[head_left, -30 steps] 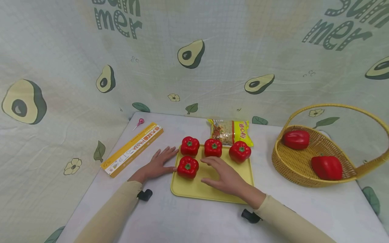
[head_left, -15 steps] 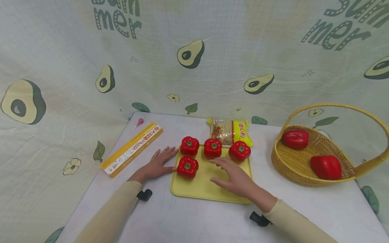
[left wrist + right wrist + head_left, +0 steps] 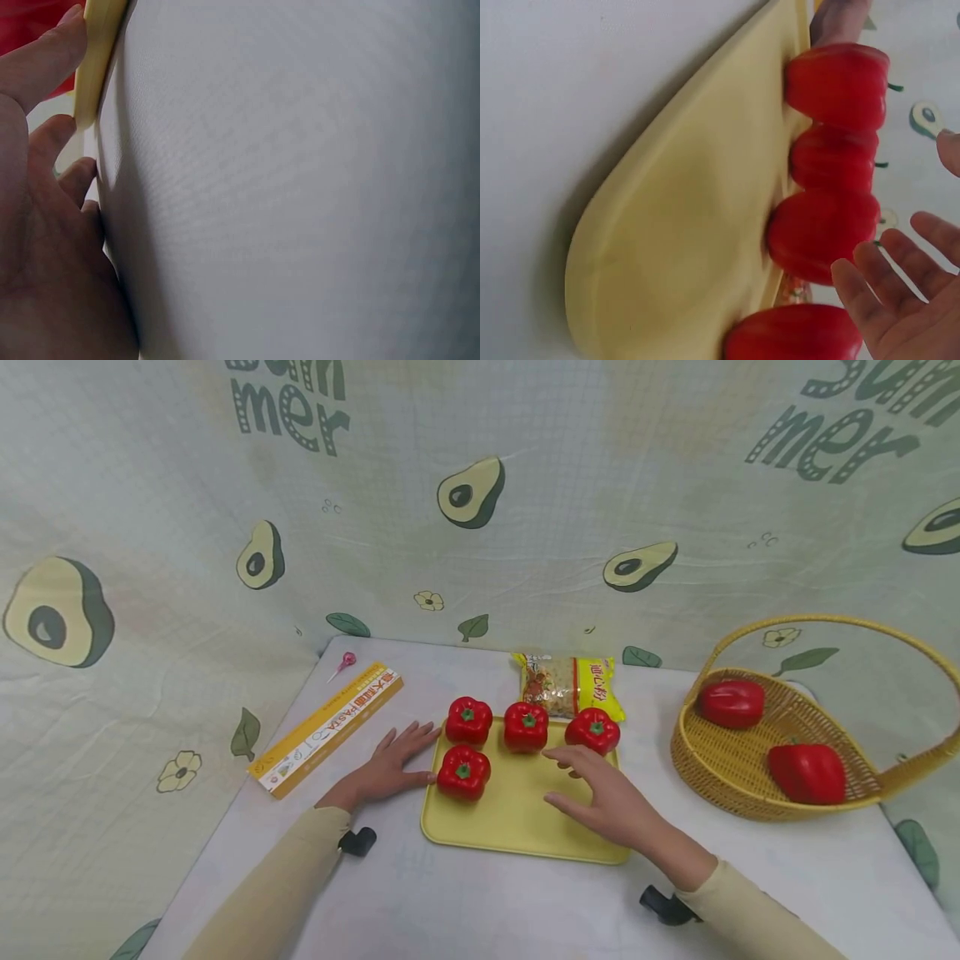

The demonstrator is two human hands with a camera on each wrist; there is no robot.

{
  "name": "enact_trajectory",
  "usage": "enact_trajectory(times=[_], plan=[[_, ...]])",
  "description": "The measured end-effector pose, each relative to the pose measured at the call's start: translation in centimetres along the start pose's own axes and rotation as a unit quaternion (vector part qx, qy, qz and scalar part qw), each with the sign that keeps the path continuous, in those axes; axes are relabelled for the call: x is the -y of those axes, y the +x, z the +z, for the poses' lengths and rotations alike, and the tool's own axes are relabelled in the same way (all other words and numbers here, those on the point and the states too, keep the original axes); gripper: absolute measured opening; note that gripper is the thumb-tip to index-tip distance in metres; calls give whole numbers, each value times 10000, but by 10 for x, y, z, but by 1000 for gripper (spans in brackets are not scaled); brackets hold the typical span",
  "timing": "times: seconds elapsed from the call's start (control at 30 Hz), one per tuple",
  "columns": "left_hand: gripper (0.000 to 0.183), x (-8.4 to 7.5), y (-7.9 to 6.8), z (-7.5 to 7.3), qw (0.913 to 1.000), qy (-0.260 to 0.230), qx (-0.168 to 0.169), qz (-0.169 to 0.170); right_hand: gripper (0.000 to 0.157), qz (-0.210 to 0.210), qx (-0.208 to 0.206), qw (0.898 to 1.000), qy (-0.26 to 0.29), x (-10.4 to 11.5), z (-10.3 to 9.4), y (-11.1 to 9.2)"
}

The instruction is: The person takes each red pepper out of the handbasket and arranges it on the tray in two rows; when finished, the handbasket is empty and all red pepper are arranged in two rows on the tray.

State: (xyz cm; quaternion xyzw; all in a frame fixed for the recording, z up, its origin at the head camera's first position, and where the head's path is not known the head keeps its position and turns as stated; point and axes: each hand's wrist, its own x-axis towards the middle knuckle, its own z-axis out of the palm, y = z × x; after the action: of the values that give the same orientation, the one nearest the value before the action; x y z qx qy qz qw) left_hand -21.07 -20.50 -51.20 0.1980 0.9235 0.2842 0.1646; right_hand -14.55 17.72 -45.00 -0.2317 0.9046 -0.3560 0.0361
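Observation:
Several red bell peppers stand stem-up on a yellow tray (image 3: 525, 827): one at the back left (image 3: 468, 721), one at the back middle (image 3: 526, 727), one at the back right (image 3: 592, 729), and one nearer at the left (image 3: 463, 773). My left hand (image 3: 390, 766) rests at the tray's left edge, fingers straight and spread, as the left wrist view shows beside the rim (image 3: 97, 60). Over the tray's right part hovers my right hand (image 3: 611, 797), fingers relaxed and holding nothing, its fingertips near the back right pepper. In the right wrist view its palm (image 3: 915, 307) faces the peppers.
A wicker basket (image 3: 720, 789) with a tall handle stands at the right, two red peppers (image 3: 731, 704) inside. Behind the tray lies a yellow food packet (image 3: 570, 685). A pasta box (image 3: 326, 731) and a pink lollipop (image 3: 347, 660) lie at the left.
My right hand has moved right across the tray, away from the front left pepper and toward the back right one. My left hand and the peppers have stayed put.

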Motion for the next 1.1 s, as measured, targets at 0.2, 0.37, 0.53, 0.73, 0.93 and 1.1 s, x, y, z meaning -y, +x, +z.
enact_trajectory(times=[0.2,0.37,0.53,0.73,0.93,1.1], plan=[[85,1,1,1,10000,4,8,-35,60,38,-161,9998,-147,-8,-16,-6],[85,4,1,2,10000,31,14,-17,59,-8,-311,9991,-295,-13,-29,-9],[85,5,1,2,10000,29,4,-6,58,79,-414,9983,-404,-17,-39,-13],[85,5,2,3,10000,41,11,-4,55,83,-546,9973,-482,-23,-53,-16],[85,5,1,3,10000,14,-18,9,58,583,-649,9948,-529,-29,-71,-21],[85,6,2,3,10000,32,-28,39,59,794,-773,9928,-445,-39,-87,-24]])
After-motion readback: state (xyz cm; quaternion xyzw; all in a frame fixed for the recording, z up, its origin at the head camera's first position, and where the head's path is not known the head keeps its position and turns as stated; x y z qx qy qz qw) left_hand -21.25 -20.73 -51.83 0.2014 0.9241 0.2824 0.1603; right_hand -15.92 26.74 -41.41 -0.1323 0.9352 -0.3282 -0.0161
